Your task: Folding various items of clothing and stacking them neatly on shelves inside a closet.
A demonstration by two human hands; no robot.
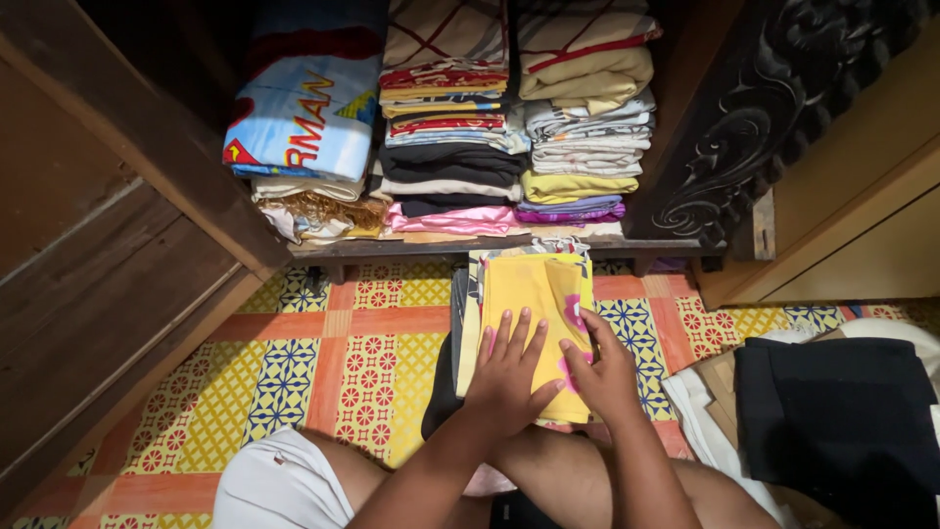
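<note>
Both hands, left hand (506, 377) and right hand (599, 374), press spread flat on one yellow cloth (534, 294); three shelf stacks (450, 118), seemingly.

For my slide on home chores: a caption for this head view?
Both hands, left and right, press a folded yellow cloth before stacked linens.

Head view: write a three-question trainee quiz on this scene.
1. True or false: both hands rest on the folded yellow cloth.
2. What lies to the person's right on the floor? A) a black folded cloth B) a red bucket C) a pair of shoes
3. Fill in: the stacks of folded cloth sit on a wooden ____ .

Key:
1. True: the left hand lies flat on it, and the right hand has its fingers at the edge.
2. A, the black folded cloth.
3. Shelf.
</note>
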